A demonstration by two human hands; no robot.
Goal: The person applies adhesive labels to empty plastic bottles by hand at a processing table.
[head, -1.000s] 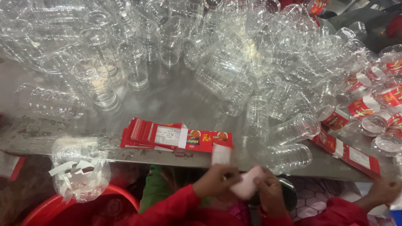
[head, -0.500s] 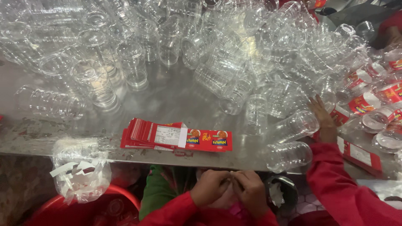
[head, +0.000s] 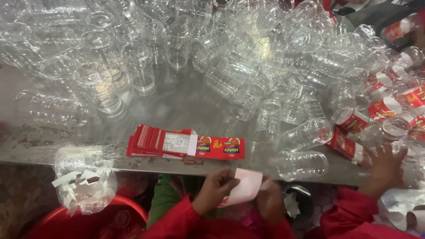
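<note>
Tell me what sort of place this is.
Probably a small packing or labelling workshop. A metal table is heaped with empty clear plastic jars, a stack of red labels lies at its edge, and some labelled jars sit at the right. Both hands hold a label backing.

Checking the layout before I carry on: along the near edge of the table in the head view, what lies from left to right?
Plastic bag of paper scraps → stack of red labels → left hand → pale label → right hand → clear jar on its side → another person's hand.

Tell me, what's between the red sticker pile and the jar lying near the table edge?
Nothing: in the head view, only bare metal table separates the label stack from the jar.
</note>
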